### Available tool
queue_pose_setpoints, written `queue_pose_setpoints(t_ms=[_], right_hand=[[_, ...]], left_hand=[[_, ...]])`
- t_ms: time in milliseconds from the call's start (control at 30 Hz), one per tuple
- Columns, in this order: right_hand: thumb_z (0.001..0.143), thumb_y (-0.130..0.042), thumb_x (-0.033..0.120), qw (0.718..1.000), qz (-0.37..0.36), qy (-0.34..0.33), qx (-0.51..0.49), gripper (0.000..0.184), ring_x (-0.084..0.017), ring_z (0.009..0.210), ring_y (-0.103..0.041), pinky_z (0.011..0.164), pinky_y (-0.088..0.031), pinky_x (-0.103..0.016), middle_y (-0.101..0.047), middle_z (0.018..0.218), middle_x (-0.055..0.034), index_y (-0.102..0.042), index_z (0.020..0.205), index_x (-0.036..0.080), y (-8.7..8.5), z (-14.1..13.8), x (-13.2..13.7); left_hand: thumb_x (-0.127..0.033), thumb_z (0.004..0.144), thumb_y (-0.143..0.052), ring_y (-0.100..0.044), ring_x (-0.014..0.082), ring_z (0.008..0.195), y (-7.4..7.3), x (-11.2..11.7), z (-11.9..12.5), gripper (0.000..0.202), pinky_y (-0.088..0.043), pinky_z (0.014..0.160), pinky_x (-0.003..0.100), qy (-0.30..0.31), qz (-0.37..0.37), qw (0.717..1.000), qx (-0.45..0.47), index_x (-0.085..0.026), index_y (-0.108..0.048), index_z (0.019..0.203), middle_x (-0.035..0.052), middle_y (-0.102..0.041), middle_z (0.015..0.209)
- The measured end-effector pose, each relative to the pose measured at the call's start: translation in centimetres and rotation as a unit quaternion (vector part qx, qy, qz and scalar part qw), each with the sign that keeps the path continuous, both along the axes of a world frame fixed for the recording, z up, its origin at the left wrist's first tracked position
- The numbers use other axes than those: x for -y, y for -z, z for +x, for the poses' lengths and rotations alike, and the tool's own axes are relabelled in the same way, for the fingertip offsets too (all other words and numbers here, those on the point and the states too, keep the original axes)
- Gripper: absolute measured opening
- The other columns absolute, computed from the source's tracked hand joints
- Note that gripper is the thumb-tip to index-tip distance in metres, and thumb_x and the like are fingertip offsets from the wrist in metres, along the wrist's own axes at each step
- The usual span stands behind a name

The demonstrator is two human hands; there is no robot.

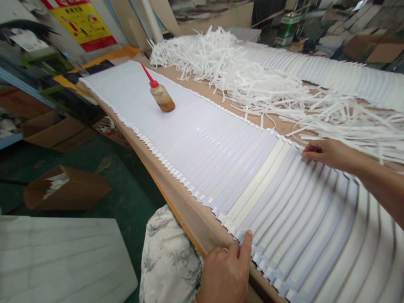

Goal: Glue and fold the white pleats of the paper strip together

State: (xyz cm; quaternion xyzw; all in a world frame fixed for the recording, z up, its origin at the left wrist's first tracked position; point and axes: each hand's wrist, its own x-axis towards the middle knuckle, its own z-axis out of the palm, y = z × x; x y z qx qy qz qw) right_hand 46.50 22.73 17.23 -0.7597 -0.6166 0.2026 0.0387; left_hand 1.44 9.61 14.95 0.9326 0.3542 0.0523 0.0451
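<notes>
A long row of overlapping white paper sheets (pixel 195 139) lies fanned along the brown table (pixel 186 206). Two cream strips (pixel 259 185) run across the row near its middle. My left hand (pixel 225 273) is at the near edge, fingers curled, thumb pressing on the sheet ends. My right hand (pixel 325 152) is at the far edge, fingers pinched together on the tip of a sheet. A glue bottle (pixel 161 96) with a red nozzle lies on the sheets further along.
A big heap of loose white paper strips (pixel 252 80) covers the far side of the table. More fanned sheets (pixel 331 71) lie beyond it. Cardboard boxes (pixel 67 191) stand on the green floor at left. A white foam slab (pixel 59 256) is at lower left.
</notes>
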Motion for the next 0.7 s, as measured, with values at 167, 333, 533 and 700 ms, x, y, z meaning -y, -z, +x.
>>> queue_pose_setpoints(t_ms=[167,333,533,700], right_hand=[[0.092,-0.059,0.050,0.999,0.026,0.007,0.027,0.030,-0.020,0.076,-0.061,0.072,-0.038,-0.034,-0.072,0.082,-0.0060,-0.069,0.090,0.022,0.0,-0.7,-0.3],[0.092,-0.058,0.047,0.999,0.026,-0.004,0.032,0.029,-0.022,0.081,-0.064,0.075,-0.041,-0.034,-0.074,0.087,-0.0075,-0.070,0.092,0.021,0.3,-0.9,-0.6],[0.091,-0.059,0.048,0.997,0.039,-0.003,0.070,0.027,-0.021,0.078,-0.061,0.073,-0.039,-0.033,-0.073,0.086,-0.0066,-0.068,0.091,0.022,1.5,-0.5,-0.5],[0.096,-0.051,0.046,0.988,0.087,0.034,0.121,0.032,-0.023,0.079,-0.059,0.071,-0.038,-0.035,-0.071,0.092,-0.0131,-0.069,0.096,0.019,0.8,1.4,-1.6]], left_hand=[[-0.003,0.066,-0.065,-0.065,0.0210,0.050,0.3,-0.1,0.0,0.072,-0.050,0.045,0.033,0.007,0.006,1.000,0.014,-0.014,-0.066,0.137,-0.0007,-0.068,0.073],[-0.004,0.068,-0.065,-0.065,0.0214,0.050,0.7,0.1,-0.3,0.072,-0.050,0.044,0.035,0.012,0.019,1.000,0.012,-0.013,-0.063,0.139,-0.0014,-0.067,0.073],[-0.005,0.069,-0.064,-0.065,0.0209,0.050,1.1,0.3,-0.5,0.072,-0.048,0.045,0.034,0.008,0.024,1.000,0.010,-0.014,-0.060,0.141,-0.0021,-0.067,0.073],[-0.003,0.073,-0.056,-0.065,0.0214,0.050,1.3,0.1,-0.6,0.068,-0.048,0.042,0.034,-0.009,-0.001,0.998,0.062,-0.015,-0.059,0.140,-0.0015,-0.070,0.074]])
